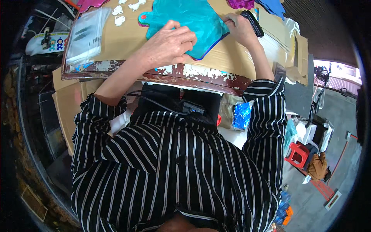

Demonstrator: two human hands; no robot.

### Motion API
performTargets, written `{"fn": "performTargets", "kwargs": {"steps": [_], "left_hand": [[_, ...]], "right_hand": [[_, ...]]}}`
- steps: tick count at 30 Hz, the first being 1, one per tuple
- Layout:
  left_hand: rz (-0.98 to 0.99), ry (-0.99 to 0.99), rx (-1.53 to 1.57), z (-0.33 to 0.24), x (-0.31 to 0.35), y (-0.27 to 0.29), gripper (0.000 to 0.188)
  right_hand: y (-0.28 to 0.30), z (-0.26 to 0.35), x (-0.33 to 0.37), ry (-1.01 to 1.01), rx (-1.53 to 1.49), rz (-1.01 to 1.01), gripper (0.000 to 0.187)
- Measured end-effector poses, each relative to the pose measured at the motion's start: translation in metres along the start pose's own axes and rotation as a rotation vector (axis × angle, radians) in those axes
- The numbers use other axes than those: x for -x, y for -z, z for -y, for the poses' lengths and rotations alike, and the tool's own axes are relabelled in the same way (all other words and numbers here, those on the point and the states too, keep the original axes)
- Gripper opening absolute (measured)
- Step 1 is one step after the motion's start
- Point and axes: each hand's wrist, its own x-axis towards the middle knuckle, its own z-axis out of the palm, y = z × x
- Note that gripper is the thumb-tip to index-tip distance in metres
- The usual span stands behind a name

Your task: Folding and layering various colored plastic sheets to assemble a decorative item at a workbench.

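Note:
A flat, shiny teal foil balloon with a round tab at its left side lies across the cardboard-topped table. Blue and purple edges show beneath its lower side. My left hand lies over the balloon's lower left part with bent fingers. Its fingertips are tucked under, so what they grip, if anything, is hidden. At the right corner of the foil, my right hand is closed in a pinch on it. A black, elongated object is just beside the right hand.
Clear plastic bags and several small white string-like bundles lie on the left. Pink foil, magenta foil and blue foil are at the far edge. The worn table edge runs before me. A red stool stands right.

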Motion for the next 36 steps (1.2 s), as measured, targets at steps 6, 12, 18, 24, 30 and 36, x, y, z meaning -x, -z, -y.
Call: {"fn": "performTargets", "kwargs": {"steps": [6, 12, 18, 24, 30, 36], "left_hand": [[0.004, -0.004, 0.008, 0.0, 0.007, 0.004, 0.015], [-0.16, 0.159, 0.132, 0.011, 0.03, 0.018, 0.007], [-0.498, 0.532, -0.001, 0.064, 0.078, 0.011, 0.009], [-0.532, 0.664, -0.095, 0.063, 0.083, -0.004, 0.006], [-0.386, 0.727, -0.073, 0.046, 0.069, -0.001, 0.01], [-0.378, 0.73, -0.045, 0.046, 0.08, -0.004, 0.008]], "right_hand": [[0.005, 0.005, 0.001, 0.019, -0.022, 0.004, 0.023], [0.019, 0.018, 0.036, 0.312, 0.261, -0.119, 0.032], [0.017, 0.038, 0.049, 0.522, 0.436, -0.056, 0.04], [0.016, 0.039, 0.038, 0.607, 0.419, 0.04, 0.036], [0.019, 0.039, 0.04, 0.612, 0.405, 0.051, 0.031], [0.013, 0.042, 0.038, 0.63, 0.345, 0.045, 0.024]]}}
